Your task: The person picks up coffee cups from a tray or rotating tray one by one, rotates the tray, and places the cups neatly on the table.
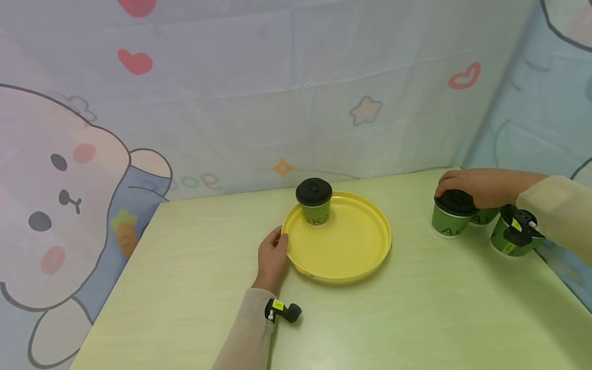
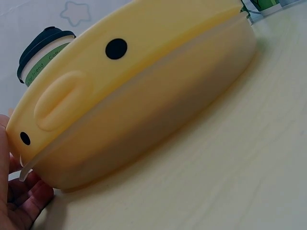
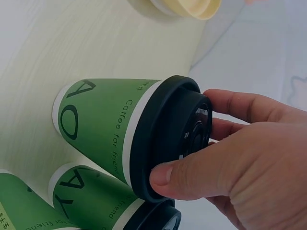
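Observation:
My right hand [image 1: 483, 186] grips the black lid of a green paper coffee cup [image 3: 103, 122] from above, thumb and fingers on opposite sides of the lid. The cup stands upright at the table's right. My left hand [image 1: 271, 257] holds the left rim of a round yellow tray [image 1: 347, 246], thumb on top and fingers curled underneath, as the left wrist view shows. The tray's side has black dots and a raised oval [image 2: 62, 100]. Another lidded green coffee cup [image 1: 316, 213] stands on the tray near its back left edge.
Beside the gripped cup are a second green cup [image 3: 91, 191] and a third green cup [image 1: 501, 236], partly hidden by my right arm. The pale table [image 1: 185, 288] ends at a printed cloth backdrop [image 1: 231, 103] behind and another at the right.

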`<state>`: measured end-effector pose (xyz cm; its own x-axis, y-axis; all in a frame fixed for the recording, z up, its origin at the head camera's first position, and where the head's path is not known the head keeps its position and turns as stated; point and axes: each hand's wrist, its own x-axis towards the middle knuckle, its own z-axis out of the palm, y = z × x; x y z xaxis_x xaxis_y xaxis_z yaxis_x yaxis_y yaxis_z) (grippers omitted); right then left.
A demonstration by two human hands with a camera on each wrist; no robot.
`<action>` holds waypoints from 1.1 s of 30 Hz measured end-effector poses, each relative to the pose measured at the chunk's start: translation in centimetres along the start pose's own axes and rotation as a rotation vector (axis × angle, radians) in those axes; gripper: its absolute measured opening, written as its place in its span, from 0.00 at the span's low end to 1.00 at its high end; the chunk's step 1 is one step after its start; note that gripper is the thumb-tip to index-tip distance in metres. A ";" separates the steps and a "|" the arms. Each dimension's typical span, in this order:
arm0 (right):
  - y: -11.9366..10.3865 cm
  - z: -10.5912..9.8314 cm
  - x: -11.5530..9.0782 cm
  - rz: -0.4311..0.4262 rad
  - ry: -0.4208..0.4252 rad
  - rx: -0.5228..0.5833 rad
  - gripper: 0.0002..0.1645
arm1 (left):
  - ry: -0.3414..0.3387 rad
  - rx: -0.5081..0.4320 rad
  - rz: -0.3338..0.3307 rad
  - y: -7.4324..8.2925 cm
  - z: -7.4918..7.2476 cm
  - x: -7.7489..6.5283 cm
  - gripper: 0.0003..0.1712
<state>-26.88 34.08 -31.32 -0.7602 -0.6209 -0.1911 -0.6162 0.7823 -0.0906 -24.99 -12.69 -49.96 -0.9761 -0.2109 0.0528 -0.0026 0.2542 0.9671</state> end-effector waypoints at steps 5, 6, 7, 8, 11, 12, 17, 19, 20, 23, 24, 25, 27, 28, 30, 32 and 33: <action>0.0 0.0 0.0 0.005 0.011 0.000 0.50 | -0.002 0.003 -0.009 0.1 0.0 0.1 0.22; 0.1 0.1 0.0 0.005 0.013 0.003 0.50 | -0.003 0.004 -0.012 0.1 0.0 0.1 0.22; 0.1 0.1 0.0 0.005 0.015 0.005 0.50 | -0.003 0.004 -0.015 0.1 0.0 0.1 0.22; 0.2 0.2 0.0 0.010 0.015 0.005 0.50 | -0.004 0.004 -0.015 0.1 0.1 0.1 0.22; 0.2 0.3 0.0 0.009 0.021 0.007 0.50 | -0.005 0.006 -0.010 0.0 0.1 0.1 0.22; 0.2 0.3 0.0 0.010 0.022 0.005 0.50 | -0.004 0.009 -0.008 0.0 0.1 0.2 0.22; 0.2 0.3 -0.2 0.010 0.013 -0.018 0.50 | -0.007 0.018 0.005 -0.2 0.3 0.3 0.22; 0.1 0.2 -0.3 0.012 -0.005 -0.032 0.52 | -0.009 0.016 0.003 -0.2 0.4 0.3 0.22; 0.1 0.2 -0.4 0.019 -0.017 -0.040 0.54 | -0.011 0.015 0.001 -0.2 0.4 0.3 0.22; -0.4 0.0 -0.7 0.047 -0.021 -0.047 0.57 | -0.021 0.008 -0.009 -0.1 0.5 0.2 0.22; -0.7 0.0 -0.7 0.056 -0.002 -0.041 0.58 | -0.024 0.008 -0.010 -0.1 0.5 0.1 0.22; -1.0 -0.1 -0.6 0.060 0.025 -0.034 0.58 | -0.027 0.009 -0.012 -0.1 0.4 0.1 0.22; -2.1 -0.2 -0.3 0.068 0.106 -0.020 0.55 | -0.027 0.013 -0.008 -0.2 0.4 0.2 0.22; -2.7 -0.2 0.2 0.054 0.164 -0.018 0.53 | -0.024 0.014 -0.006 -0.2 0.3 0.3 0.22; -4.2 0.1 1.2 0.008 0.291 -0.013 0.47 | -0.016 0.020 -0.003 -0.3 0.2 0.3 0.23; -5.8 0.8 2.5 -0.046 0.406 -0.012 0.40 | -0.013 0.020 -0.001 -0.3 0.1 0.4 0.23; -6.5 1.5 3.1 -0.068 0.460 -0.012 0.37 | -0.013 0.019 -0.001 -0.3 0.1 0.5 0.23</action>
<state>-24.95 27.11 -32.75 -0.7286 -0.6303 0.2682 -0.6682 0.7400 -0.0764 -25.45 -12.79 -50.26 -0.9788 -0.1988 0.0490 -0.0071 0.2718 0.9623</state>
